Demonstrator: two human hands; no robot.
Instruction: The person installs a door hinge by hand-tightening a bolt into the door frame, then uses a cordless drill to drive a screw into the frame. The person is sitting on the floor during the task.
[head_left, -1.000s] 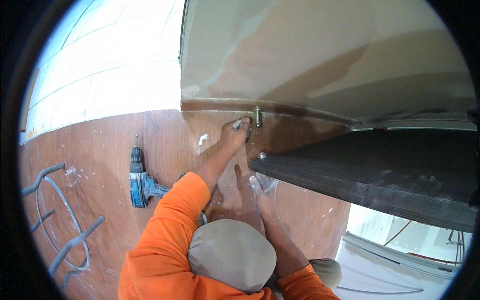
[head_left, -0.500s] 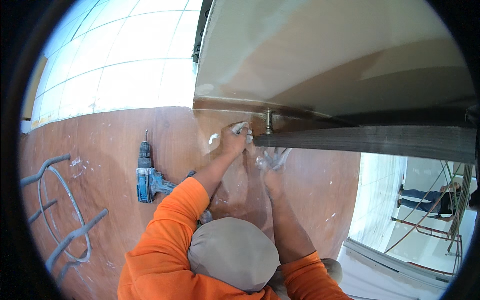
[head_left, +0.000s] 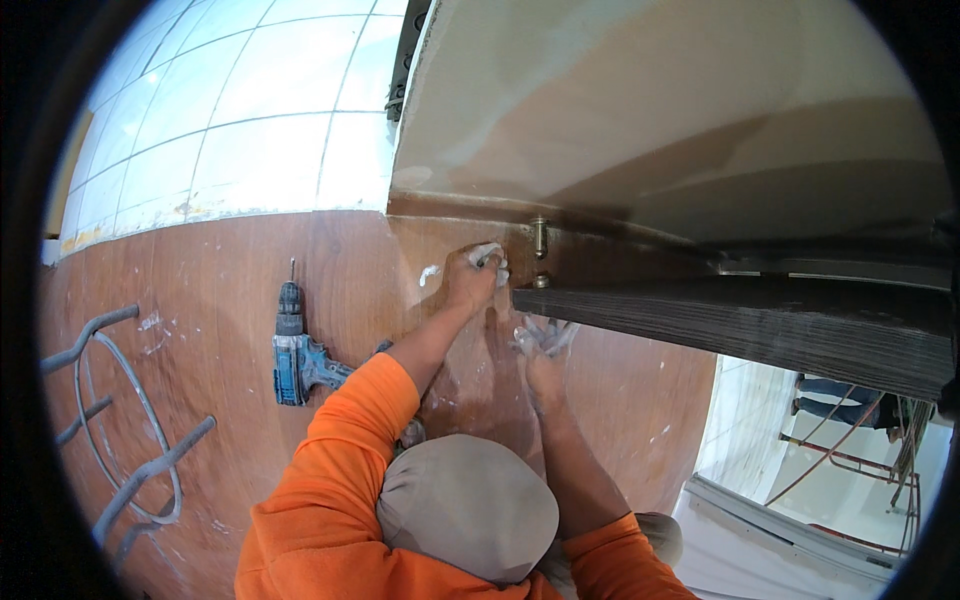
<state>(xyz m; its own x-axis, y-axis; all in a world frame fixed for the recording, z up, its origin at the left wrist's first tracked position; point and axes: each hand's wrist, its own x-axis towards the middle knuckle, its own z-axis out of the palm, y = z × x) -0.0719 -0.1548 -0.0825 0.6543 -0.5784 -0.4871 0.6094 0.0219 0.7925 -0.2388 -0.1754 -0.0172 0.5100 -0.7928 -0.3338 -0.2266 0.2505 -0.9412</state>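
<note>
My left hand (head_left: 477, 275) is low by the floor at the left of the dark door panel's end, its whitened fingers curled together around something I cannot make out. Just below the panel's edge, my right hand (head_left: 545, 342) is spread, smeared with white, and appears to hold nothing. The dark wood-grain door panel (head_left: 740, 325) runs from beside my hands to the right. A metal door stop (head_left: 540, 238) stands by the wall base, apart from the panel; a small metal fitting (head_left: 541, 281) sits at the panel's near end. Left of my arm lies a blue and black cordless drill (head_left: 292, 350).
Grey bent tubing (head_left: 150, 470) is at the far left of the brown floor (head_left: 225, 300). A beige wall (head_left: 560, 110) rises ahead. Grey-beige cloth (head_left: 465, 510) covers the lower middle. At the right, a person in blue trousers (head_left: 835, 400) is near a red metal frame (head_left: 860, 462).
The door panel has swung toward me, away from the wall and door stop, uncovering the small fitting. My right hand has shifted slightly nearer me; my left hand has hardly moved.
</note>
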